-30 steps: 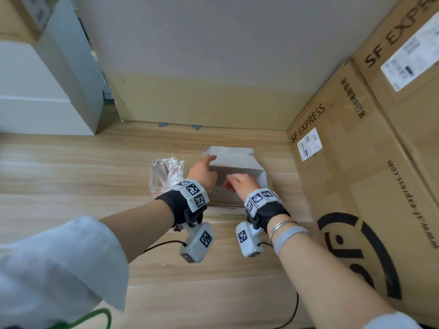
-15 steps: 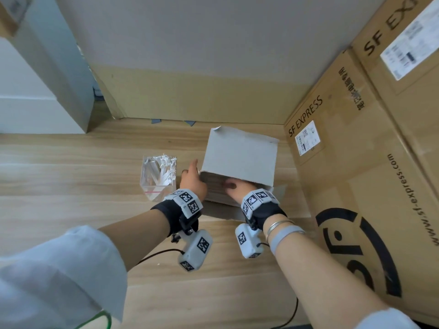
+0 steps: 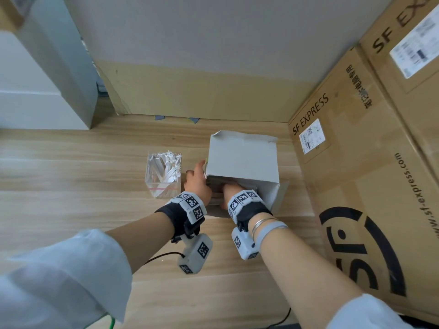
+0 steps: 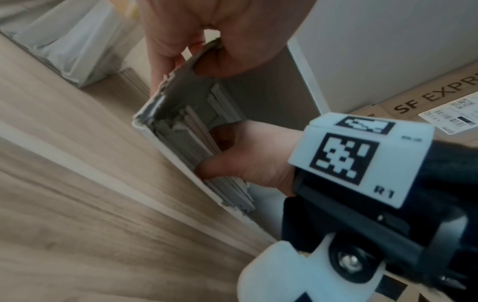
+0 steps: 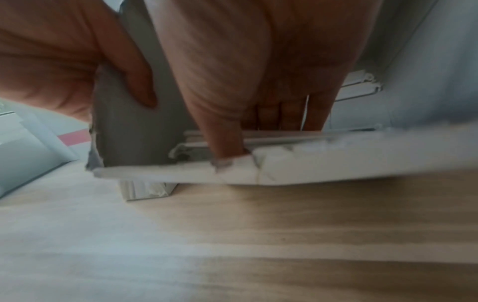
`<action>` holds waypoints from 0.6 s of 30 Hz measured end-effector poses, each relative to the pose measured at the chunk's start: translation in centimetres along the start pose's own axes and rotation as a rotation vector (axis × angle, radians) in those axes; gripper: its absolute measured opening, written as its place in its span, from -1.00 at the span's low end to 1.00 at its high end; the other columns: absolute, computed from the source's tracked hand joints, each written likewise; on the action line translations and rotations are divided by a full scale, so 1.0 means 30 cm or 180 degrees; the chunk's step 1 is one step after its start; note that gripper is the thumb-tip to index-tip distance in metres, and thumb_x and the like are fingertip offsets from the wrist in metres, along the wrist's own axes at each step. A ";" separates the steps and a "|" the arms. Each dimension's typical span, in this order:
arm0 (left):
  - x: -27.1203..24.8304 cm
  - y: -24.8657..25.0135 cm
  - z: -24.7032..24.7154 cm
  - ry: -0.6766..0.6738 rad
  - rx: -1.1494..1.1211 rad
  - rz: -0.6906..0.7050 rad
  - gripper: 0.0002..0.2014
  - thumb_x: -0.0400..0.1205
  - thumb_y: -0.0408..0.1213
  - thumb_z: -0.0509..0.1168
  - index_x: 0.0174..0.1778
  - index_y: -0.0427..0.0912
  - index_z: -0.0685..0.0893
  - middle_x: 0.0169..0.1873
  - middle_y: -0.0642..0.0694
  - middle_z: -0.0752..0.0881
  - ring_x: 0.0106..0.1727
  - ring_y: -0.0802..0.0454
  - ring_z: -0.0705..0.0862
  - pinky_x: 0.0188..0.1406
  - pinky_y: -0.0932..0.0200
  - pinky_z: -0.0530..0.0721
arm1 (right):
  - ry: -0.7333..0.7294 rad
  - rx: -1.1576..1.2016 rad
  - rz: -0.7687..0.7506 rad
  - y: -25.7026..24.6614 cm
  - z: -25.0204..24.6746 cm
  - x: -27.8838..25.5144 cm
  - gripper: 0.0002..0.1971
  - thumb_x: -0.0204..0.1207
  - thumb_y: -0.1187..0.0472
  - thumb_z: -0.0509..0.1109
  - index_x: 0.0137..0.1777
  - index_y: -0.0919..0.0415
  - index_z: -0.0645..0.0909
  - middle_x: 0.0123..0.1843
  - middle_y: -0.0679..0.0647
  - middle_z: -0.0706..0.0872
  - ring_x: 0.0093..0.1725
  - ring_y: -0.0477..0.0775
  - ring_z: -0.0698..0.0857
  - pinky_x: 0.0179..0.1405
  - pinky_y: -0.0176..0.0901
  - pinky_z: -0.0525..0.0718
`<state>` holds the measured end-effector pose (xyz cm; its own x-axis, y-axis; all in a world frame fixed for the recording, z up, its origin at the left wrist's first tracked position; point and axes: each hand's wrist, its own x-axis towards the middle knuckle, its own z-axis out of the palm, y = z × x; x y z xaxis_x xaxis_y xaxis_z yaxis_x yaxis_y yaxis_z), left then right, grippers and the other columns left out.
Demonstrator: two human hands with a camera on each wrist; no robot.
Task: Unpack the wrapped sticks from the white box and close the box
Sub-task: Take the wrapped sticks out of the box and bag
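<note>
Judging by how things lie, you are early in the unpacking: the white box stands on the wooden table with its lid raised, and the wrapped sticks lie packed flat inside it. Just to the left of the box, a clear container already holds white wrapped sticks, though you cannot tell whether those came out of the box. Emptying the rest and shutting the lid are both left to do.

Your left hand is at the box's left wall, thumb and fingers pinching that torn flap edge from either side to steady it. Your right hand reaches down inside the box, thumb curled round the near ends of the sticks and fingers laid over the top of the stack; it looks like a grip forming on a bundle, though nothing is lifted clear of the box yet.
</note>
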<state>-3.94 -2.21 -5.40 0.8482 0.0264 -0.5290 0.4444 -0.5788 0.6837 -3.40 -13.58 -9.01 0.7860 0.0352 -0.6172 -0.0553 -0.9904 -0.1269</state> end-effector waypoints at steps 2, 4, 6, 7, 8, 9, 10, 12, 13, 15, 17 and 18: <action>0.003 0.000 0.000 -0.0019 0.0004 -0.0004 -0.23 0.51 -0.68 0.00 0.61 0.03 0.13 0.40 -0.32 0.36 0.35 -0.36 0.49 0.40 -0.11 0.48 | 0.0008 0.0055 -0.0015 -0.002 0.000 -0.005 -0.62 0.53 0.27 0.33 0.36 0.28 0.55 0.33 0.29 0.64 0.32 0.31 0.63 0.27 0.09 0.61; 0.005 0.001 -0.001 -0.0013 0.0004 0.0015 -0.24 0.52 -0.66 0.00 0.61 0.03 0.14 0.40 -0.32 0.36 0.34 -0.37 0.50 0.39 -0.12 0.48 | -0.0047 0.0102 -0.0015 -0.001 0.000 -0.010 -0.61 0.53 0.27 0.32 0.36 0.27 0.54 0.34 0.28 0.63 0.32 0.30 0.63 0.27 0.08 0.61; 0.005 0.000 -0.001 -0.0008 0.0016 0.0028 -0.25 0.53 -0.65 -0.01 0.61 0.04 0.14 0.40 -0.32 0.36 0.35 -0.37 0.50 0.39 -0.13 0.47 | -0.0071 0.0041 -0.0003 0.002 -0.001 -0.018 -0.63 0.55 0.28 0.29 0.37 0.27 0.54 0.35 0.28 0.63 0.33 0.30 0.62 0.27 0.08 0.61; 0.005 -0.001 -0.001 -0.0007 0.0023 0.0033 -0.26 0.54 -0.64 -0.01 0.61 0.04 0.14 0.40 -0.32 0.36 0.35 -0.38 0.50 0.39 -0.14 0.48 | -0.0090 0.0018 0.0026 0.003 -0.002 -0.024 -0.63 0.56 0.28 0.28 0.37 0.27 0.54 0.35 0.28 0.63 0.33 0.30 0.62 0.28 0.09 0.60; 0.005 -0.001 0.000 -0.0006 0.0032 0.0036 -0.26 0.54 -0.64 -0.01 0.61 0.04 0.14 0.40 -0.32 0.36 0.35 -0.38 0.50 0.39 -0.14 0.48 | -0.0125 0.0024 0.0052 0.001 -0.005 -0.030 -0.64 0.57 0.28 0.27 0.37 0.28 0.54 0.35 0.28 0.62 0.34 0.30 0.62 0.29 0.09 0.59; 0.005 0.000 0.000 -0.0007 0.0044 0.0032 -0.26 0.54 -0.64 -0.01 0.61 0.04 0.13 0.40 -0.32 0.36 0.35 -0.38 0.50 0.39 -0.14 0.48 | -0.0178 0.0048 0.0094 -0.006 -0.009 -0.028 -0.66 0.59 0.29 0.26 0.35 0.30 0.55 0.34 0.29 0.63 0.34 0.30 0.61 0.31 0.08 0.58; 0.005 0.001 0.000 -0.0014 0.0055 0.0027 -0.26 0.54 -0.65 0.00 0.61 0.04 0.13 0.41 -0.32 0.36 0.34 -0.38 0.50 0.38 -0.14 0.48 | -0.0321 0.0054 0.0145 -0.011 -0.015 -0.028 -0.71 0.62 0.30 0.23 0.30 0.35 0.57 0.28 0.30 0.64 0.33 0.29 0.61 0.33 0.06 0.55; 0.006 0.006 -0.001 -0.0042 0.0056 0.0008 -0.25 0.54 -0.65 0.00 0.61 0.04 0.12 0.41 -0.32 0.34 0.35 -0.38 0.50 0.40 -0.14 0.47 | -0.0757 0.0023 0.0320 -0.030 -0.040 -0.030 -0.77 0.68 0.32 0.16 0.17 0.41 0.59 0.18 0.32 0.65 0.32 0.21 0.59 0.39 -0.05 0.49; 0.007 0.009 -0.002 -0.0054 0.0061 0.0002 -0.25 0.55 -0.64 0.01 0.62 0.03 0.11 0.42 -0.31 0.33 0.35 -0.39 0.50 0.42 -0.14 0.47 | -0.0842 -0.0058 0.0341 -0.036 -0.055 -0.033 -0.75 0.68 0.33 0.16 0.23 0.41 0.57 0.25 0.31 0.64 0.35 0.19 0.59 0.39 -0.11 0.49; 0.011 0.013 -0.005 -0.0062 0.0110 0.0000 -0.26 0.55 -0.61 0.06 0.63 0.02 0.10 0.43 -0.31 0.31 0.35 -0.39 0.51 0.43 -0.13 0.47 | -0.0674 -0.0164 0.0175 -0.036 -0.077 -0.032 -0.68 0.63 0.36 0.23 0.35 0.39 0.52 0.37 0.26 0.62 0.37 0.21 0.61 0.32 -0.11 0.55; 0.017 0.019 -0.007 -0.0074 0.0196 -0.0021 -0.25 0.56 -0.58 0.12 0.64 0.00 0.06 0.45 -0.31 0.30 0.33 -0.38 0.52 0.41 -0.13 0.49 | -0.0389 -0.0158 0.0064 -0.022 -0.092 -0.042 -0.66 0.58 0.39 0.27 0.36 0.34 0.54 0.36 0.24 0.64 0.35 0.24 0.63 0.28 -0.06 0.58; 0.021 0.022 -0.007 -0.0076 0.0257 -0.0033 -0.24 0.57 -0.56 0.14 0.65 -0.01 0.02 0.45 -0.31 0.30 0.32 -0.37 0.53 0.39 -0.13 0.51 | -0.0267 -0.0056 0.0064 -0.016 -0.098 -0.045 -0.67 0.58 0.37 0.28 0.34 0.30 0.56 0.33 0.23 0.66 0.33 0.24 0.64 0.26 -0.04 0.59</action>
<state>-3.06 -2.39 -5.17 0.8361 0.0138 -0.5483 0.4276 -0.6425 0.6359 -2.63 -13.56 -5.82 0.7306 0.0255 -0.6824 -0.0592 -0.9932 -0.1005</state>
